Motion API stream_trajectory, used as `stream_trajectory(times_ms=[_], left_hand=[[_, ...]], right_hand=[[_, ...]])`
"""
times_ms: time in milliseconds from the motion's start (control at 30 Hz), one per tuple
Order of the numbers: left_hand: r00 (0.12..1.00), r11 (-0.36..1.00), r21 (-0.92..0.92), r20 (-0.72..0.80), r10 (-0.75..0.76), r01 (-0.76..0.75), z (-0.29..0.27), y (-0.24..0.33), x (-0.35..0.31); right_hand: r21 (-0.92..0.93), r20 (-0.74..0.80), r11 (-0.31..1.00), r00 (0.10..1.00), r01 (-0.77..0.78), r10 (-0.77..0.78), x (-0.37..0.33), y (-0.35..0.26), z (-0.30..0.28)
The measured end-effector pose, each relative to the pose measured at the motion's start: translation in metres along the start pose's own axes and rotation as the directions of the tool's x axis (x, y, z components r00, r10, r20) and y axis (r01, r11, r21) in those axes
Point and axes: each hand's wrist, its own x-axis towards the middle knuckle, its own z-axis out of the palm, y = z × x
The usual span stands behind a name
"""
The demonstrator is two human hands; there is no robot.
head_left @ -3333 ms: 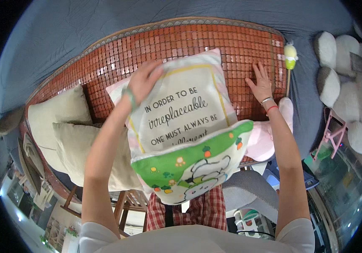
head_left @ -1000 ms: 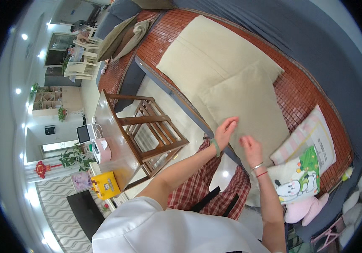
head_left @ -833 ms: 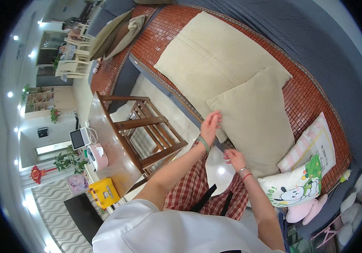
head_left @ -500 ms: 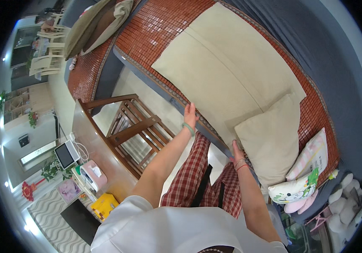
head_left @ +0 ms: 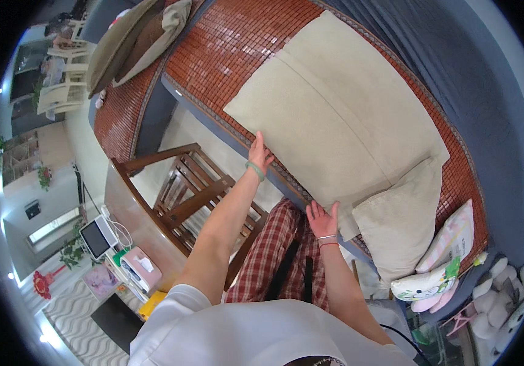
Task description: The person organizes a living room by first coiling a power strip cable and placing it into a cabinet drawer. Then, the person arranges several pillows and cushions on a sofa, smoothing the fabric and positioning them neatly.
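A large beige cushion cover (head_left: 329,110) lies nearly flat on a reddish-brown tile mat (head_left: 225,49) over a grey sofa. A seam runs lengthwise across the cover. My left hand (head_left: 260,152), with a green bangle at its wrist, is at the cover's near edge, fingers stretched out. My right hand (head_left: 323,221) is open farther right along that edge, fingers spread; whether it touches the cloth I cannot tell. Just beyond it, a second beige piece, a cushion or its cover (head_left: 399,216), overlaps the large cover's right end.
Printed cushions (head_left: 426,282) and grey plush toys (head_left: 499,296) sit at the right. On the left stand a wooden chair (head_left: 198,198) and a table (head_left: 124,189) with a pink tissue box (head_left: 140,268). A brown and beige cushion (head_left: 128,49) rests on the far-left seat.
Both hands have moved left along the cover's near edge. My right hand's fingers have spread apart. The large cover's near right corner looks shifted slightly, and the view has moved a little.
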Motion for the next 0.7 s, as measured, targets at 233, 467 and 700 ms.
stream_trajectory(times_ms=[233,467,700], left_hand=[[0.994,0.998,0.028,0.092,-0.059,0.056,-0.002,0.036,0.005],[0.971,1.0,0.007,0.238,-0.025,0.024,0.027,0.097,0.038],[0.874,0.96,-0.023,0.408,0.263,-0.278,0.079,0.233,-0.021]], right_hand=[[0.464,0.096,0.885,0.991,0.036,-0.091,0.018,0.006,0.03],[-0.39,0.076,0.789,0.87,0.475,-0.487,-0.01,-0.018,0.096],[-0.922,0.337,-0.383,0.592,0.052,-0.732,-0.084,-0.058,0.16]])
